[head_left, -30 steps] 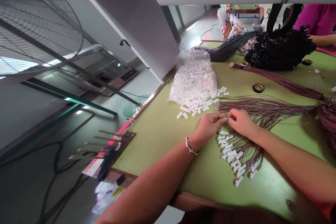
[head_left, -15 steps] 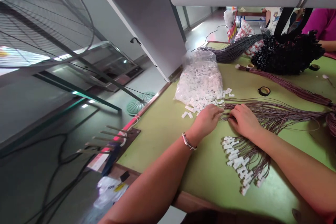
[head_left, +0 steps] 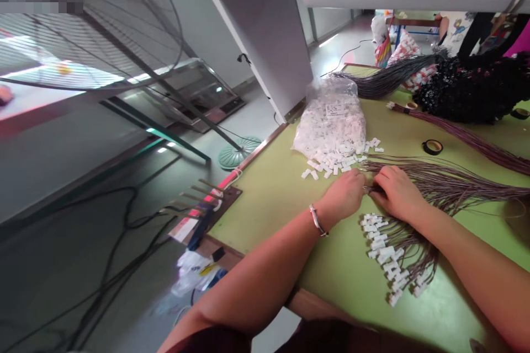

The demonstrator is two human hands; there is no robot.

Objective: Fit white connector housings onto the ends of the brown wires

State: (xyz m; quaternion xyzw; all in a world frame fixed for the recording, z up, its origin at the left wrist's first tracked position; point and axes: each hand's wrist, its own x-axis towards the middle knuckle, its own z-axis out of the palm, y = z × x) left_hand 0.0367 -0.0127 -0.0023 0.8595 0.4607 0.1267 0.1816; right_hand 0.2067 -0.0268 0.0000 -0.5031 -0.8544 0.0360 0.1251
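Note:
My left hand (head_left: 346,192) is closed in a pinch near the wire ends, and what sits between its fingertips is too small to make out. Close beside it, my right hand (head_left: 395,190) has its fingers curled together on a thin brown wire from the loose bundle (head_left: 451,179). Loose white plastic connectors (head_left: 331,167) lie just beyond the left hand, spilling from a clear plastic bag (head_left: 331,121) full of them. Below the right hand, a fan of wires ends in white connectors (head_left: 387,256) on the green tabletop (head_left: 265,204).
A black tape roll (head_left: 432,147) and a tied brown wire bundle (head_left: 464,132) lie farther back. Behind them is a heap of black parts (head_left: 472,88) with dark wires. A metal-pronged rack (head_left: 202,201) sits at the left edge. A fan (head_left: 124,38) stands left. Another person (head_left: 451,30) is partly visible behind.
The view has turned left, so the table appears farther right. My left fingers have curled in closer to my right fingertips at the wire ends.

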